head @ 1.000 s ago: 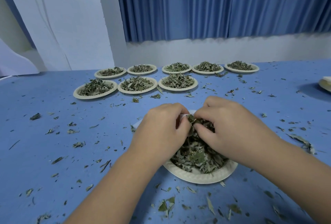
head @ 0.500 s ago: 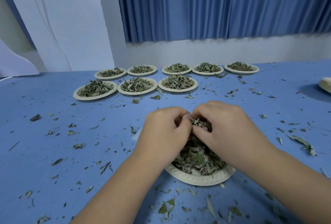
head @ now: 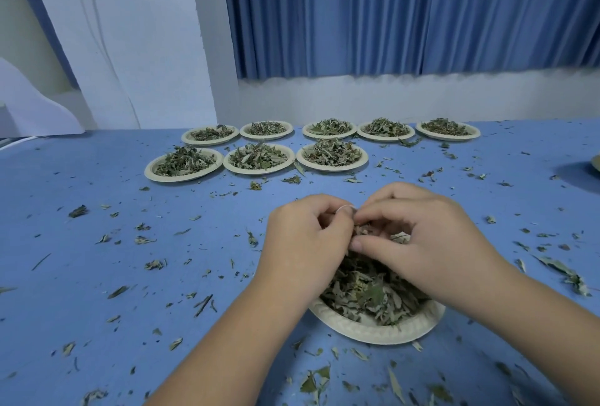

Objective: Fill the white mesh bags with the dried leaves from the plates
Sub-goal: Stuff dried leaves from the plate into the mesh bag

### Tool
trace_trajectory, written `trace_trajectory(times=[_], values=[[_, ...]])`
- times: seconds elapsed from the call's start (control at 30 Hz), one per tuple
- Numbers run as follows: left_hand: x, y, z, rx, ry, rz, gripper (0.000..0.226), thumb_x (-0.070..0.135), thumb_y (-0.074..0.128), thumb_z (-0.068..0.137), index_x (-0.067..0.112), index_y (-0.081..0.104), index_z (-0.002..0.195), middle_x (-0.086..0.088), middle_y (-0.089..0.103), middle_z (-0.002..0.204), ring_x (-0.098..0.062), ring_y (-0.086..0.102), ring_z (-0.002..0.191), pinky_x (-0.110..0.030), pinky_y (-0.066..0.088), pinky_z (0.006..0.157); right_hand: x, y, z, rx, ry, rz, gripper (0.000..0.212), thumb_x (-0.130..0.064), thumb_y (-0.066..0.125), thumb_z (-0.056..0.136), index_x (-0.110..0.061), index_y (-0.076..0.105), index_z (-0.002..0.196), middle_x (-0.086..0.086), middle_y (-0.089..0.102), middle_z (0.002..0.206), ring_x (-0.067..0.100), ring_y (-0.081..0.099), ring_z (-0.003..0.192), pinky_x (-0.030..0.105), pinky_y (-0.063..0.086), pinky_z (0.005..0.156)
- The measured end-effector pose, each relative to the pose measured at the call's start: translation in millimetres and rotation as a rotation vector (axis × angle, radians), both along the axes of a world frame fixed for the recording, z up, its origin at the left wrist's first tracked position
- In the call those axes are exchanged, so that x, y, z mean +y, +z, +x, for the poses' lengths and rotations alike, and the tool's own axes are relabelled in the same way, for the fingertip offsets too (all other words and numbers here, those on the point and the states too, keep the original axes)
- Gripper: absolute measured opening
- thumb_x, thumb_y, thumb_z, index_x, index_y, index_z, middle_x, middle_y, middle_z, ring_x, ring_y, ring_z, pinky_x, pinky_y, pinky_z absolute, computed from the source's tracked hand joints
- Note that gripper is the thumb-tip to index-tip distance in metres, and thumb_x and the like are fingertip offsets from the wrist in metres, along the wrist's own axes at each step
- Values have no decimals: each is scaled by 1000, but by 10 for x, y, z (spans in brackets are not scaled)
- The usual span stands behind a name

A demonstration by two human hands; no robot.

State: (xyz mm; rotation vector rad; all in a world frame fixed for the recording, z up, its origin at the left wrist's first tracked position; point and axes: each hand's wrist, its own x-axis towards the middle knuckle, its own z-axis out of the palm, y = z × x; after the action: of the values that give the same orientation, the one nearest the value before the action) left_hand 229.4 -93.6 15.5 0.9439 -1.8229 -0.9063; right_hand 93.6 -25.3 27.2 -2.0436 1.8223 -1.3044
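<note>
At lower centre, a round cream paper plate (head: 376, 331) sat on the blue worktop (head: 97, 275), heaped with dried green leaves (head: 367, 295). Above the heap, the left hand (head: 305, 243) had its grip curled, pinching a thin white edge of the white mesh bag (head: 345, 208); the rest of the bag was hidden. The right hand (head: 431, 243), meeting the left at the fingertips, pinched a clump of the leaves. Loose leaf fragments (head: 152, 264) lay scattered over the worktop. Farther back, at upper centre, eight filled paper plates (head: 259, 171) stood in two rows, three before five, below a pleated blue curtain (head: 406, 9).
</note>
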Motion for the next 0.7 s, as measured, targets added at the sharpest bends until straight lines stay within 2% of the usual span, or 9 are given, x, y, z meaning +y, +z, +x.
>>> trace_trajectory(times=[0.07, 0.17, 0.27, 0.37, 0.47, 0.53, 0.6, 0.7], values=[[-12, 4, 22, 17, 11, 2, 18, 21, 63, 88, 30, 73, 75, 15, 70, 73, 0, 62, 67, -10, 45, 57, 4, 24, -15, -128, 69, 36, 27, -6, 79, 72, -25, 75, 91, -10, 62, 87, 7, 63, 75, 17, 51, 74], [1, 5, 29, 32, -5, 11, 20, 20, 62, 88, 30, 72, 74, 11, 71, 72, -5, 62, 69, -15, 46, 59, -24, 45, -23, -147, 26, 35, 31, -1, 77, 73, -28, 75, 87, -12, 65, 80, 5, 63, 72, 14, 50, 70], [23, 8, 20, 55, -10, 24, 22, 20, 62, 90, 31, 71, 73, 13, 70, 70, -3, 61, 65, -11, 45, 55, -62, 69, -35, -112, -36, 43, 27, -12, 81, 69, -36, 72, 79, -18, 65, 77, 1, 56, 66, 11, 43, 63], [14, 25, 32, 103, 12, 21, 22, 24, 64, 90, 35, 70, 72, 13, 68, 68, 1, 55, 54, -11, 41, 50, -136, 114, -82, -113, -65, 96, 29, -31, 81, 63, -41, 68, 87, -20, 62, 86, -2, 52, 72, 10, 38, 65], [-5, 48, 58, 173, 31, 33, 21, 24, 65, 89, 34, 71, 72, 10, 68, 69, 1, 52, 52, -13, 40, 50, -246, 189, -128, -186, -7, 256, 43, -36, 80, 62, -40, 64, 101, -16, 63, 99, 2, 58, 88, 16, 45, 74], [-14, 53, 58, 188, 27, 34, 20, 25, 65, 89, 34, 72, 72, 9, 69, 70, -2, 54, 54, -14, 41, 52, -309, 267, -142, -238, 92, 420, 40, -30, 81, 68, -37, 67, 104, -12, 66, 103, 8, 64, 93, 19, 51, 76], [-11, 50, 61, 166, 25, 28, 22, 24, 64, 89, 35, 73, 72, 7, 68, 67, -5, 50, 50, -16, 39, 48, -361, 318, -135, -240, 161, 563, 32, -25, 80, 73, -32, 70, 103, -9, 69, 97, 10, 66, 80, 17, 51, 66], [-19, 46, 63, 142, 28, 6, 27, 22, 63, 90, 40, 71, 71, 11, 69, 68, -9, 55, 54, -21, 42, 49, -449, 349, -100, -189, 141, 601, 24, -21, 80, 72, -26, 72, 94, -10, 61, 68, 3, 55, 55, 18, 43, 55]])
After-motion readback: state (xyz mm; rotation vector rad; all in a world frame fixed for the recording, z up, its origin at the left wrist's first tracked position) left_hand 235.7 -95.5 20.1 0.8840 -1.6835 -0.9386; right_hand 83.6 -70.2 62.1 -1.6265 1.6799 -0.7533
